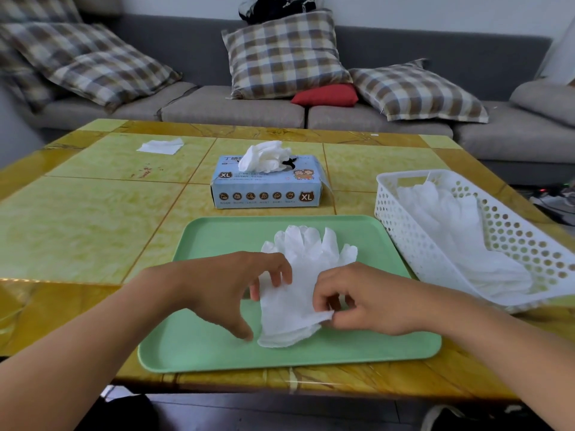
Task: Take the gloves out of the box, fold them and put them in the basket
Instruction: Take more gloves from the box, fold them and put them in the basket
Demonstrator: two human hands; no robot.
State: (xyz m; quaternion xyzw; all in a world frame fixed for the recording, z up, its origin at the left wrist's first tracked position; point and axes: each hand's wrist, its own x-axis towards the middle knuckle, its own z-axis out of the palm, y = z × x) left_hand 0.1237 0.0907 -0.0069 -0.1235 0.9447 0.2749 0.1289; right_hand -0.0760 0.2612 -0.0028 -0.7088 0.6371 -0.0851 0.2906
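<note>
Now the fold wants a clean crease: I should bring the cuff end of the gloves (298, 284) up toward the fingers evenly, keeping the stacked layers aligned on the green tray (217, 346). My right hand (357, 301) pinches the cuff edge between thumb and fingers. My left hand (224, 284) is half curled, fingertips resting on the gloves' left edge, thumb on the tray. Folded gloves already lie in the basket (404, 244); more stick out of the box (266, 185).
</note>
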